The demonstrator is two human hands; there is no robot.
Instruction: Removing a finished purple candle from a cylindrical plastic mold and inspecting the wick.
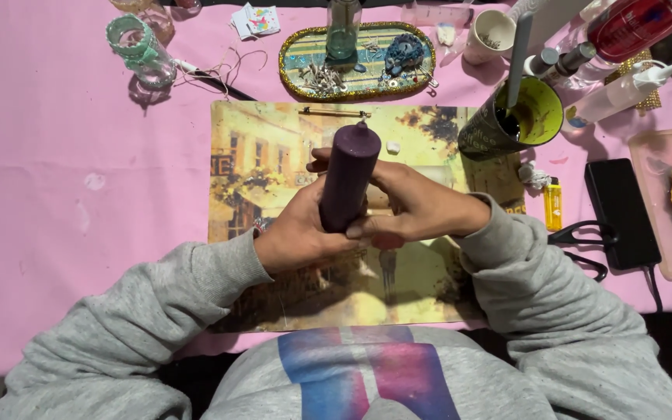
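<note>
A tall dark purple pillar candle (348, 175) stands upright over a printed yellow placemat (266, 140) on the pink tablecloth. My left hand (297, 233) wraps its lower part from the left. My right hand (414, 208) clasps it from the right, fingers laid across the base. Both hands hold the candle together. Grey sweatshirt sleeves cover both arms. The candle's bottom end is hidden behind my fingers.
An oval glitter-rimmed tray (355, 61) of small trinkets lies behind the mat. A dark cup with a green inside (511, 117) holds a tool at the right. A yellow lighter (553, 204), black scissors (585, 243), a black phone (621, 211) and a decorated jar (140, 48) lie around.
</note>
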